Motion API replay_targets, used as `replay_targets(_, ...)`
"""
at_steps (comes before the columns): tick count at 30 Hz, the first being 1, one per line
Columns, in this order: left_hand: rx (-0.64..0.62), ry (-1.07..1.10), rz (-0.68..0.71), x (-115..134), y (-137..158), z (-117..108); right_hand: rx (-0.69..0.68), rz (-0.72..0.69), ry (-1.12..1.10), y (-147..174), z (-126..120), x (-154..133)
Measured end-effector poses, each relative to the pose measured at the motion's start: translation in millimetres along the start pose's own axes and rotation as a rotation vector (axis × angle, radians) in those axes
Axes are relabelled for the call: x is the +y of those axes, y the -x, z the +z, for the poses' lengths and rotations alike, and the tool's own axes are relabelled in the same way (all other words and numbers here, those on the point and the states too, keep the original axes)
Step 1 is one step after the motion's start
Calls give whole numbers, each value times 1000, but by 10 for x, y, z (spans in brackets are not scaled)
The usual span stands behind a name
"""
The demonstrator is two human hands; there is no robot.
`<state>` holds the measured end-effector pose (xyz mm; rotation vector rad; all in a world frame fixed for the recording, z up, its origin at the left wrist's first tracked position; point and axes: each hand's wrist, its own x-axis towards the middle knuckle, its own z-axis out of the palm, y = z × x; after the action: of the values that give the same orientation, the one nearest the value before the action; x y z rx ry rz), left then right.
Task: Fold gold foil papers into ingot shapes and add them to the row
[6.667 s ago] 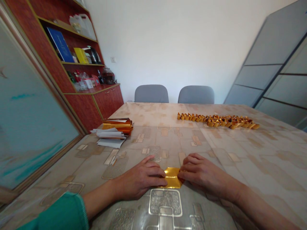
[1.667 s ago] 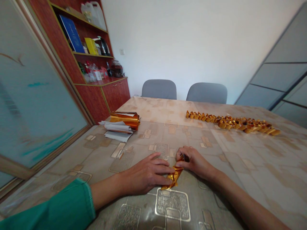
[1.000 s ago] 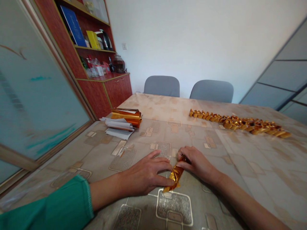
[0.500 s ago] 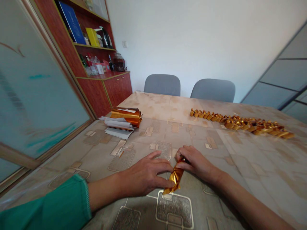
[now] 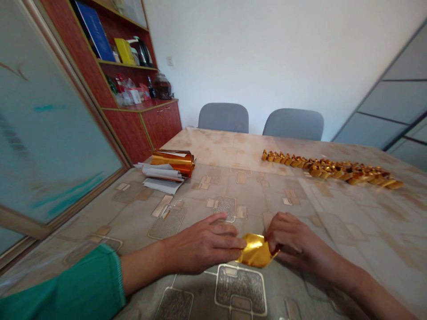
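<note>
Head view, notes in dialogue.

A: Position of the gold foil piece (image 5: 256, 251)?

B: On the bench (image 5: 220, 151), at the wearer's side, between the left hand (image 5: 208, 244) and the right hand (image 5: 296, 240), both touching it.

A: Why a hand at each end?

B: My reading: the left acts as a weight, keeping the thin sheet from sliding, while the right controls the opposite edge. Foil this light would probably skid or spring up otherwise.

A: Finger state?

B: Left: fingers nearly straight, slightly spread, tips over the foil's left edge. Cannot tell whether the thumb nips it from below. Right: fingers curled in, grasping the right edge (slight blur there; the thumb's exact place is unclear).

A: Surroundings?

B: Folded gold pieces (image 5: 333, 170) in rows, far right, well apart from the hands; presumably lined up to keep them tidy and out of the way. Copper-coloured roll (image 5: 175, 162) at far left, with pale sheets (image 5: 163, 182) just beside it on the near side, likely parked within the left hand's reach.
</note>
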<state>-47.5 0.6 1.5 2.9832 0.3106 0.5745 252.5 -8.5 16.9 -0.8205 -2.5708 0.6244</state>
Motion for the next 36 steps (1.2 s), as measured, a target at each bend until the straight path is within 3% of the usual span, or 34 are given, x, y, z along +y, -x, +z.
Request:
replay_targets(6,-104,106,-47,76,-37,-78,-8,82,165,308,130,-223)
replay_targets(10,-102,121,-71,90,-61,-68,19,50,267,291,150,-232)
replay_targets(19,-5,176,-148,84,-138,-41,-51,-41,339,-28,-2,-264)
replay_targets(31,207,103,-249,121,-111,101,-11,8,234,-26,49,-247)
replay_targets(36,235,143,-310,120,-110,112,35,32,317,-42,101,-218)
